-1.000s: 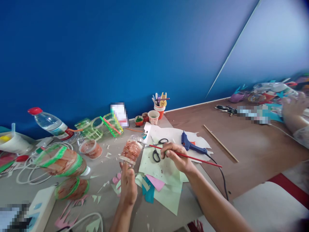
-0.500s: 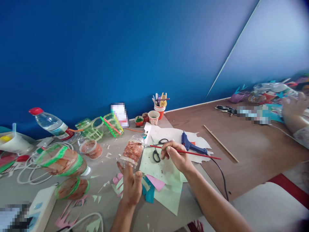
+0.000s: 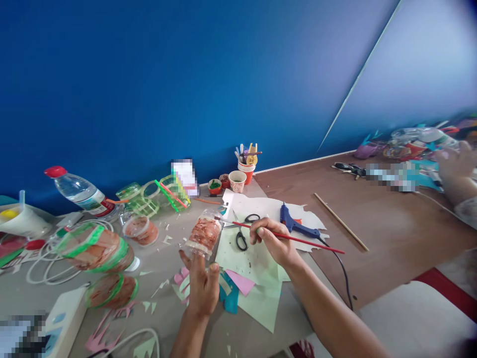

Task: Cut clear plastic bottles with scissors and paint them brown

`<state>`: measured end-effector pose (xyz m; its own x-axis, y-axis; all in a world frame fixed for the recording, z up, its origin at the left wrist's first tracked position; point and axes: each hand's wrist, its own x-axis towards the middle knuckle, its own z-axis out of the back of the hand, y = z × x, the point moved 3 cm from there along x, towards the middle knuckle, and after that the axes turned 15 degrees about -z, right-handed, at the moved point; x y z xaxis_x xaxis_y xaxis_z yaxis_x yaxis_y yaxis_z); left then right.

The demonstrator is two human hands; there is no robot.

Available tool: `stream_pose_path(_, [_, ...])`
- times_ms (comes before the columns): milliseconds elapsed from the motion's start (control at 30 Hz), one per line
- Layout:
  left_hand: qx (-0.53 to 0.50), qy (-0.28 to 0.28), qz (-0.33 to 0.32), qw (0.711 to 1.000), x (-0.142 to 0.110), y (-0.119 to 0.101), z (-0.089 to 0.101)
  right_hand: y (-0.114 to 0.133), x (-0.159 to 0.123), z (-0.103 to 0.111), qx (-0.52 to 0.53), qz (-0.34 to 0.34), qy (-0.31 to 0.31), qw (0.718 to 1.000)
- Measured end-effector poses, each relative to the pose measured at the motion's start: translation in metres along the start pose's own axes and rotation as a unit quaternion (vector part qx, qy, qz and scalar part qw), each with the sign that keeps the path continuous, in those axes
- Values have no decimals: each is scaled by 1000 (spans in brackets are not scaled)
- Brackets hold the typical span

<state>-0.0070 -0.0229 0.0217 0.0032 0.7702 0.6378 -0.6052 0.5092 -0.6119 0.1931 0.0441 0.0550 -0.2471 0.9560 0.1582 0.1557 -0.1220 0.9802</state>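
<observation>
A clear plastic bottle section [image 3: 204, 231], streaked with reddish-brown paint and banded with pale tape near its lower end, is held up by my left hand [image 3: 202, 283]. Those fingers go in or behind its near end, so their tips are hidden; the thumb stands apart. My right hand [image 3: 271, 239] pinches a thin red paintbrush [image 3: 298, 239], its bristles at the bottle section's upper right edge. Beneath the brush, black-handled scissors [image 3: 242, 241] lie on pale green paper [image 3: 238, 261]. A blue glue gun [image 3: 298, 223] rests on white paper right of them.
Brown-painted bottle pieces with green tape [image 3: 95, 247], a red-capped water bottle [image 3: 84, 192] and a power strip [image 3: 66, 318] stand left. Paint cups [image 3: 237, 181] line the back. A wooden stick [image 3: 341, 221] lies right; another person's hand [image 3: 456, 166] is at far right.
The brush tip has shifted slightly up and left, to the far edge of the bottle section, and the handle end has dropped a little. My left hand has barely moved.
</observation>
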Motion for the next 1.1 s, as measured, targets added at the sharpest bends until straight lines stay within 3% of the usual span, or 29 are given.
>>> stream_pose_path(333, [10, 1, -6, 1000, 1, -2, 0, 12, -3, -8, -6, 13, 50, 999])
stream_pose_path(533, [20, 2, -19, 1000, -2, 0, 0, 9, -2, -4, -19, 16, 28, 999])
stream_pose_path(1100, [5, -7, -24, 1000, 1, -2, -1, 5, -2, -3, 14, 12, 49, 999])
